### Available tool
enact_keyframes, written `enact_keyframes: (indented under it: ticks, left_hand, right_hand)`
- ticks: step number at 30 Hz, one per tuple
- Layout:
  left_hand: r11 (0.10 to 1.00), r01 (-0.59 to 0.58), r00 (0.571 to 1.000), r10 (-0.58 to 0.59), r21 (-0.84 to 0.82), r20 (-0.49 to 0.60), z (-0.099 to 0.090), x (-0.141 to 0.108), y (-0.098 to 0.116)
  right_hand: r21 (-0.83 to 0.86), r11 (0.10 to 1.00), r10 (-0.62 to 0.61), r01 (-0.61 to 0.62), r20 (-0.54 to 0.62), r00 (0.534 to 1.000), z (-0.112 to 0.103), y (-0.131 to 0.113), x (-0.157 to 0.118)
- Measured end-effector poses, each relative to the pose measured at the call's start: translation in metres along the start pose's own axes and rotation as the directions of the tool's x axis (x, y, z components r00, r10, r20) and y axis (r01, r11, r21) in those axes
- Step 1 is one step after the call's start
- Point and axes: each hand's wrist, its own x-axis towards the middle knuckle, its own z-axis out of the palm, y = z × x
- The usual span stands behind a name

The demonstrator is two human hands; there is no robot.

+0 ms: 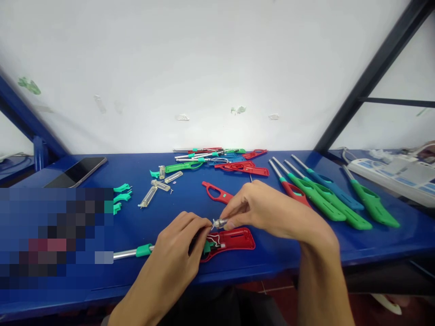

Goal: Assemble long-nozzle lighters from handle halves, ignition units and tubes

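A small clear fuel tank (220, 222) is pinched between the thumb and fingers of my right hand (249, 206), above an open red lighter shell (239, 238). My left hand (186, 240) has its fingertips closed at the tank's left end, by a thin white piece; what exactly they grip is too small to tell. Under my left hand lies a metal tube with a green collar (144, 250), in line with the shell. White wires and a green part show inside the shell. Just behind my hands lies a red half shell (217, 193), partly covered by my right hand.
Several clear tanks (148, 197) and green triggers (122, 197) lie to the left, near a phone (77, 172). Open lighter parts (242, 169) are heaped by the wall. Assembled lighters (340, 208) lie at the right, before a white power strip (390, 174). The lower left is pixelated.
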Motion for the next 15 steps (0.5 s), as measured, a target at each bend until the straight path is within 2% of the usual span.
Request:
enact_keyframes:
  ticks: [7,15]
  left_hand:
    - [0.999,-0.049,0.999,0.049,0.003,-0.005,0.0006,0.0000,-0.0004]
    - [0.999,-0.045,0.999,0.045,-0.002,0.005,0.0003,-0.0003,-0.0016]
  right_hand:
    - [-0.048,0.999,0.005,-0.006,-0.012,1.000,0.0014,-0.0019,-0.0009]
    - [-0.063,0.998,0.011,-0.012,-0.016,1.000,0.0021,-0.0052,-0.0002]
